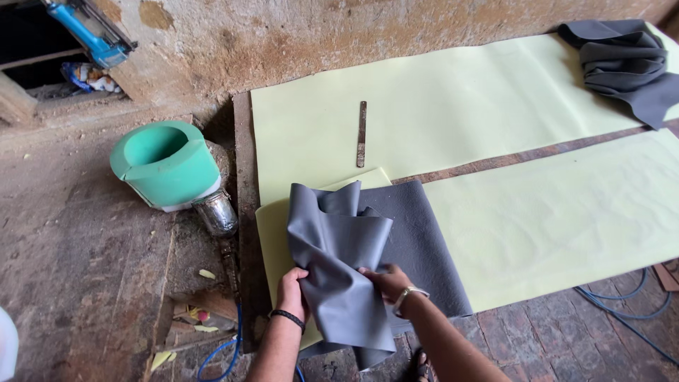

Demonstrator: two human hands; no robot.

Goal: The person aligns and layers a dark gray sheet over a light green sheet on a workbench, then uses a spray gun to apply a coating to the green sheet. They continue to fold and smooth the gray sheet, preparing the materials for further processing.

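Observation:
A grey leather-like sheet (pixel 339 247) is lifted and folded near the bottom centre. My left hand (pixel 291 291), with a black band on the wrist, grips its left edge. My right hand (pixel 387 281), wearing a metal bracelet, grips its right side. Under it lies a flat dark grey sheet (pixel 424 233) on a pale yellow foam sheet (pixel 566 219). A second pale yellow foam sheet (pixel 453 106) lies behind, with a thin metal strip (pixel 361 133) resting on it.
A crumpled grey pile (pixel 626 64) sits at the top right. A green foam-wrapped cylinder (pixel 166 164) and a metal can (pixel 216 211) stand on the left. Blue hoses (pixel 622 311) run along the brick floor. A blue tool (pixel 92 32) hangs at the top left.

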